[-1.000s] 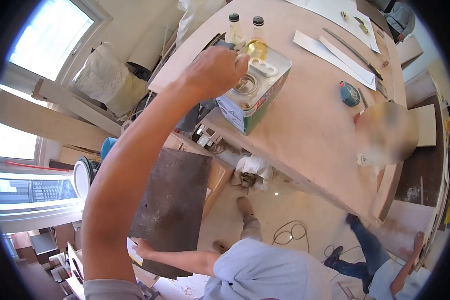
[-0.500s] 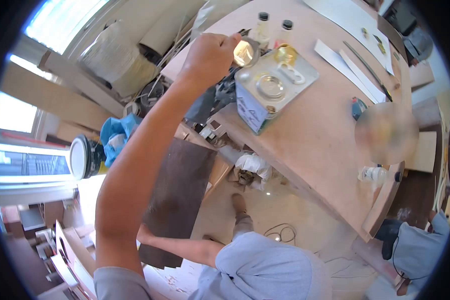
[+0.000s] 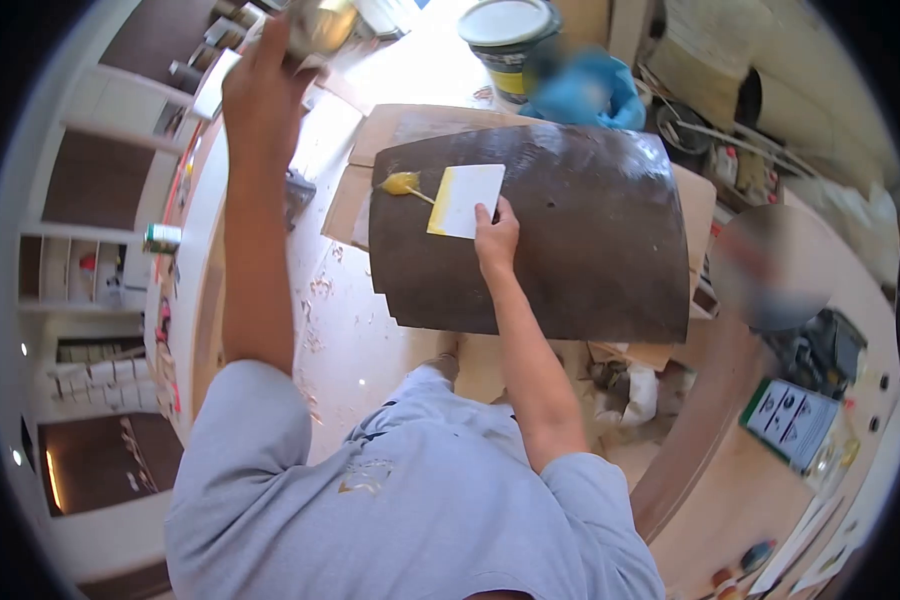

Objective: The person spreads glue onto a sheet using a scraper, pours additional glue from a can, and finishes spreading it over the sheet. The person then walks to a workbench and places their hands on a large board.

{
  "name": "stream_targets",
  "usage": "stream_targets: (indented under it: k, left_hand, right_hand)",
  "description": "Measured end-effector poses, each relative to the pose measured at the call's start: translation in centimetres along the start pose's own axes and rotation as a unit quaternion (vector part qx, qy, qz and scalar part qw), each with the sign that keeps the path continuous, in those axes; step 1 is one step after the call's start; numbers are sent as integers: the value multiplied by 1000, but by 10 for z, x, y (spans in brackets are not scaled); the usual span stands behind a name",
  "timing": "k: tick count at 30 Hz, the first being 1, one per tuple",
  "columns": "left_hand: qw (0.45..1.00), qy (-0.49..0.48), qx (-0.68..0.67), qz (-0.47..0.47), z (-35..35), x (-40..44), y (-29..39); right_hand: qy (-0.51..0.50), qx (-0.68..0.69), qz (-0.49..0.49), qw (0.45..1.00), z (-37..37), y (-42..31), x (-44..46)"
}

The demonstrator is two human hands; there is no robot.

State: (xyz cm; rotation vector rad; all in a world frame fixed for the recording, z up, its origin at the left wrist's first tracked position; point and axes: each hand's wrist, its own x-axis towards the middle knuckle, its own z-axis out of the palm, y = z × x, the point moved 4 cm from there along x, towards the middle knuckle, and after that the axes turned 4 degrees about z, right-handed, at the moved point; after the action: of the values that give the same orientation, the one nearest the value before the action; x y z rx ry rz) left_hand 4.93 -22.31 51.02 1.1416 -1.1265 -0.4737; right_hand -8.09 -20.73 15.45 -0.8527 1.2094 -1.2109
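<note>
The left hand (image 3: 270, 85) is raised near the top edge of the view, its forearm running almost straight forward from the short sleeve. The fingers are curled around a shiny metal cup (image 3: 322, 28), which is cut off by the edge, so its contents cannot be told. The right arm reaches forward and slants a little inward, the forearm low over the dark panel (image 3: 595, 220). The right hand (image 3: 497, 238) pinches a white card (image 3: 475, 200) by its lower right corner, thumb on the upper face; how the other fingers sit is partly hidden.

The card is over the left-centre of the panel, yellow along its left edge. Just beside it, a yellow blob (image 3: 401, 183) lies on the panel near its left end, with a thin yellow streak running from the blob to the card. The panel rests on cardboard (image 3: 345, 205). Beyond it are a lidded tub (image 3: 510, 50) and a blue bag (image 3: 590, 92); a can (image 3: 790, 422) stands on the table (image 3: 735, 500) to the right.
</note>
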Motion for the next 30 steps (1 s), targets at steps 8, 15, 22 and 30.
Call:
stream_targets:
  k: [8, 15, 22, 30]
  left_hand:
    - [915, 188, 213, -286, -321, -127, -162]
    - [878, 84, 165, -441, -403, -168, -372]
    - [894, 118, 163, -399, -377, -127, -519]
    - [866, 50, 342, -360, -390, -129, -513]
  right_hand:
    - [-114, -9, -35, 993, 99, -32, 43]
    - [-146, -209, -102, 961, 189, -96, 36]
    - [-87, -139, 21, 986, 200, 16, 39]
    - [-63, -81, 50, 993, 177, 57, 23]
